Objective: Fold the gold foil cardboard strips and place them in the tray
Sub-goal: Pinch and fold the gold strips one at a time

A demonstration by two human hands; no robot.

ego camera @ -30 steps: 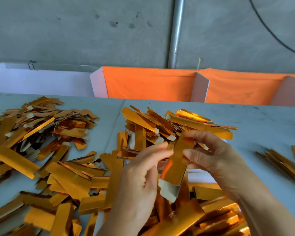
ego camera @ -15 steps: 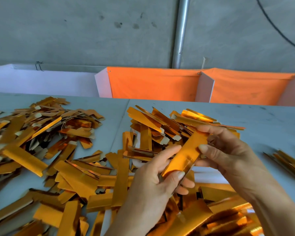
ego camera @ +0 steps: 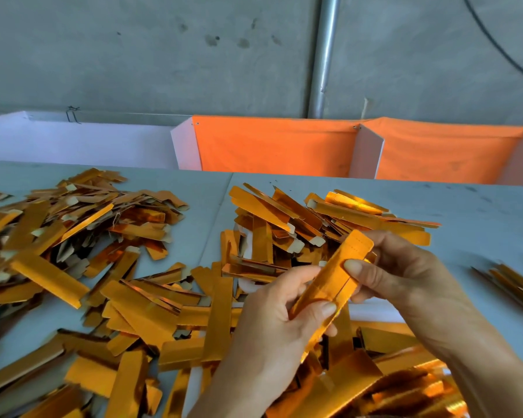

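Both hands hold one gold foil strip tilted above the table, folded along its length. My left hand grips its lower end, thumb on the front face. My right hand pinches the upper half, thumb pressing on the fold seam. Loose gold strips lie in heaps: a centre pile behind the hands, a left pile, and more strips under my wrists. No tray is plainly identifiable.
The grey table carries a small stack of strips at the right edge. Orange fabric bins with white dividers run along the table's far side. A metal pipe stands against the concrete wall.
The strip went from hanging open and near upright to folded flat and tilted right. My left thumb moved onto its lower end, and my right thumb now presses the seam.
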